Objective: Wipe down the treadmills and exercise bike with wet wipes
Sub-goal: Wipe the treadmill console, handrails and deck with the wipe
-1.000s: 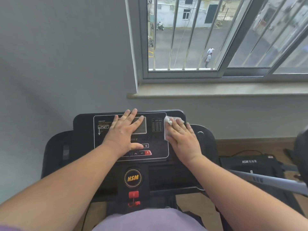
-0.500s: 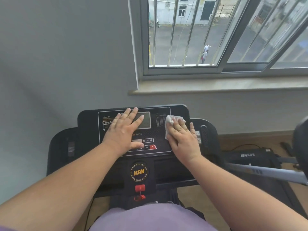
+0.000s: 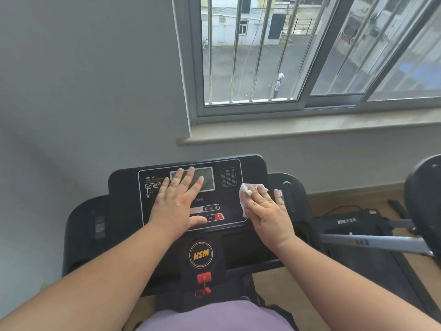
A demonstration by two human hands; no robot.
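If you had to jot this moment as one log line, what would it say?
left hand flat on treadmill console | right hand presses wet wipe at panel's right edge | wiping underway

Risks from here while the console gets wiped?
1. The left hand lies flat on the black treadmill console, its thumb next to the red button; leaning harder might press a key.
2. The right hand presses the white wet wipe near the grey display screen; moisture may seep into seams.
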